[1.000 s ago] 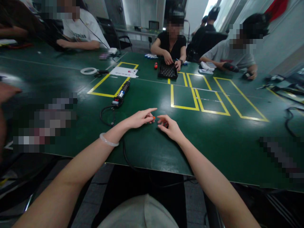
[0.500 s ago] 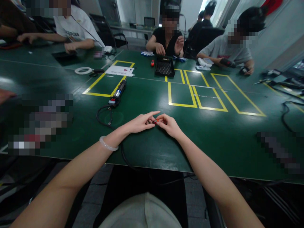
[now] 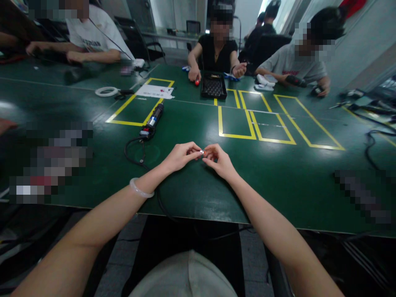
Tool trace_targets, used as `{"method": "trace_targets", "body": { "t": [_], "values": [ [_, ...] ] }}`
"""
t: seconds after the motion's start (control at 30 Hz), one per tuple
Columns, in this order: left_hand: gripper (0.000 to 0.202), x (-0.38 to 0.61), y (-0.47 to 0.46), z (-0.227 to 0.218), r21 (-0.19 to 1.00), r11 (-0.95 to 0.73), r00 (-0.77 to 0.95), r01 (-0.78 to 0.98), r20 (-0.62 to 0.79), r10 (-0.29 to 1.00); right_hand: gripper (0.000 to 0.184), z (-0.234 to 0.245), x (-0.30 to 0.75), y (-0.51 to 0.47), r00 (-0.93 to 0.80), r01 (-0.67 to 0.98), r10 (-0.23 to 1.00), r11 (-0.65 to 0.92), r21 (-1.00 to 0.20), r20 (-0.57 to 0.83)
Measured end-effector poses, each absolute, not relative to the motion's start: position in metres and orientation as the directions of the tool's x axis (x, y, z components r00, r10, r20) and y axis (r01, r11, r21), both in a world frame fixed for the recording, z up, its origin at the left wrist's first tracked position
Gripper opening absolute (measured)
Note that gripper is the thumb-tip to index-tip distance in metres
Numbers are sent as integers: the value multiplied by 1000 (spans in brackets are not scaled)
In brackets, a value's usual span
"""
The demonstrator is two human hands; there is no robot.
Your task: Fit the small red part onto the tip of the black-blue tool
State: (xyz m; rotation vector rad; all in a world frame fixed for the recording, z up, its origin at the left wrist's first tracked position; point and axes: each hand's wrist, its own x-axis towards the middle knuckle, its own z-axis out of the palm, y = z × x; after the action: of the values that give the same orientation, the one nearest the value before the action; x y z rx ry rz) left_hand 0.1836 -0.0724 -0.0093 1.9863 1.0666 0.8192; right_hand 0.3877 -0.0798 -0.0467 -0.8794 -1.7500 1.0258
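My left hand (image 3: 181,156) and my right hand (image 3: 218,161) meet just above the green table (image 3: 278,173), a little in front of me. Both pinch a tiny part (image 3: 203,152) between their fingertips; it looks orange-red with a pale metallic bit and is too small to name. The fingers of each hand are curled in around it. A pale bangle (image 3: 140,189) sits on my left wrist.
A corded electric screwdriver (image 3: 151,121) lies to the left beyond my hands, its black cable looping toward the table edge. Yellow tape rectangles (image 3: 253,123) mark the table. Across it, a person works at a black tray (image 3: 213,87); other people sit left and right.
My hands came together from slightly apart. The left forefinger, stretched out before, has curled in, and both hands now pinch the small part.
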Motion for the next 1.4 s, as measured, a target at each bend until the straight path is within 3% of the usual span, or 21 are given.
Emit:
{"method": "trace_targets", "body": {
  "t": [0.17, 0.3, 0.4, 0.47, 0.53, 0.6, 0.67, 1.0, 1.4],
  "values": [
    [38, 182, -68, -10, 764, -451, 511, 461, 187, 839, 18, -46, 389, -80, -319, 195, 874, 439, -877, 366],
    [41, 156, -50, 0, 487, -496, 355, 719, 357, 864, 20, -47, 391, -79, -296, 163, 891, 402, -901, 344],
    [47, 118, -30, 5, 257, -250, 98, 933, 488, 867, 21, -48, 390, -78, -293, 164, 895, 394, -904, 337],
    [64, 90, -18, 4, 209, -37, -71, 977, 485, 872, 21, -48, 390, -78, -298, 177, 894, 397, -900, 336],
    [75, 66, -8, -1, 209, 115, -189, 971, 376, 907, 21, -49, 390, -78, -304, 192, 892, 400, -896, 334],
    [74, 48, 0, -7, 206, 189, -232, 960, 211, 950, 20, -49, 390, -79, -311, 205, 891, 403, -892, 331],
    [67, 39, 5, -12, 181, 178, -202, 967, 121, 972, 20, -48, 390, -79, -316, 216, 889, 407, -888, 330],
    [65, 68, -4, -7, 58, 59, -66, 997, 136, 988, 18, -44, 391, -77, -256, 321, 904, 412, -853, 341],
    [71, 160, -59, -9, 174, -230, 210, 958, 126, 970, 17, -46, 391, -77, -267, 355, 908, 405, -843, 323]
  ]
}}
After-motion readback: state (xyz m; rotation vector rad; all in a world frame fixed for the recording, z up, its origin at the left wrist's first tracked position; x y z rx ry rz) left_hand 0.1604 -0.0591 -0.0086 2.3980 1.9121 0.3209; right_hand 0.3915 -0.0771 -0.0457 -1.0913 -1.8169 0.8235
